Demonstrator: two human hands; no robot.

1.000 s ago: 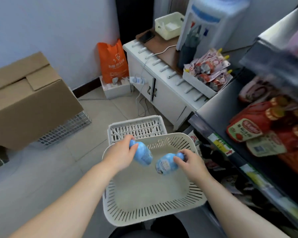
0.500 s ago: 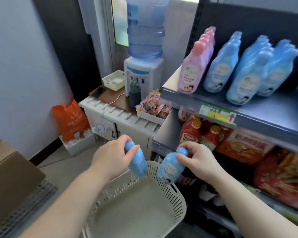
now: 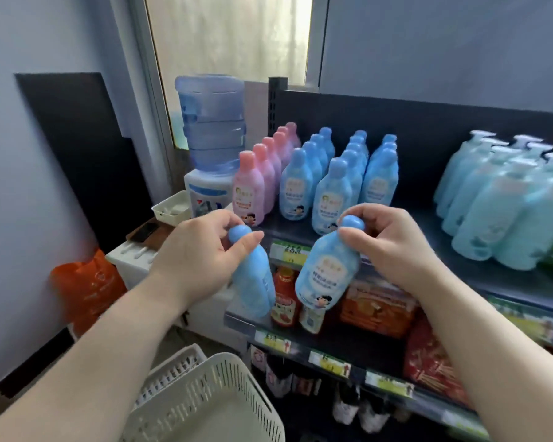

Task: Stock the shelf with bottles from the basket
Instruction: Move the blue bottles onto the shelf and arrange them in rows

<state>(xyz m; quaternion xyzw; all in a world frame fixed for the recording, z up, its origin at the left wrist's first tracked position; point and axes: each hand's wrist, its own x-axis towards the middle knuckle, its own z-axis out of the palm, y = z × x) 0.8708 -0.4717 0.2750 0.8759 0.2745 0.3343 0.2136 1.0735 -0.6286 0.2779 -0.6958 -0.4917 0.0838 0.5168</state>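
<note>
Now comes the placing step. Above the white basket [image 3: 237, 362], the left hand [image 3: 201, 260] grips one blue bottle [image 3: 253, 282] at the neck, fingers curled round it and thumb across the front. The second blue bottle [image 3: 326, 269] hangs tilted from the right hand [image 3: 393, 247], whose fingertips pinch its cap. Both hang just before the top shelf [image 3: 419, 224]. Next, I judge, each wants standing upright in front of the blue rows [image 3: 332, 186].
</note>
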